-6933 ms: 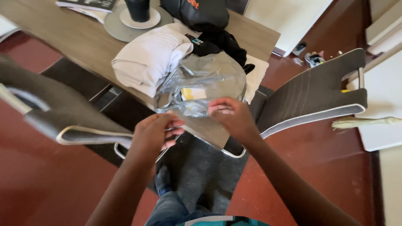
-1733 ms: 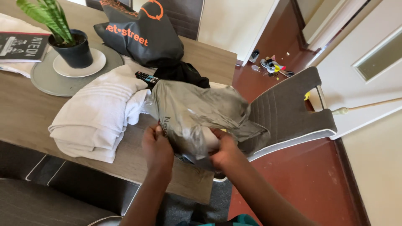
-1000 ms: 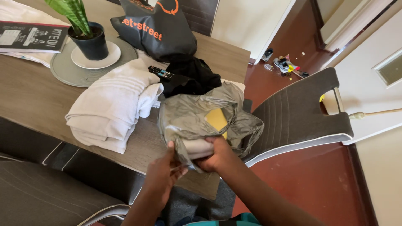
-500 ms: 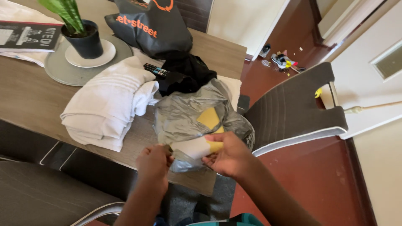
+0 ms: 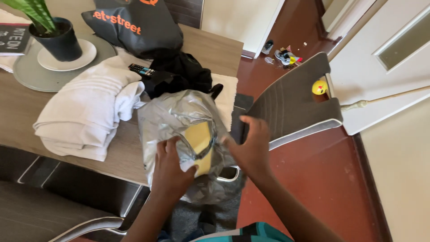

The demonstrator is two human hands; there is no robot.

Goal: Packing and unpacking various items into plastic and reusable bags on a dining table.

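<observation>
Left hand fingers clamp grey plastic bag over yellow pad; right hand fingers apparently grip bag edge, above table edge.

Wooden table: round grey tray at far left, folded white towels near left, dark printed bag far, black cloth centre, grey plastic bag at near edge.

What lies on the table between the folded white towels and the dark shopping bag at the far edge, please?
In the head view, a remote control lies between the folded white towels and the dark shopping bag, beside a heap of black cloth.
</observation>
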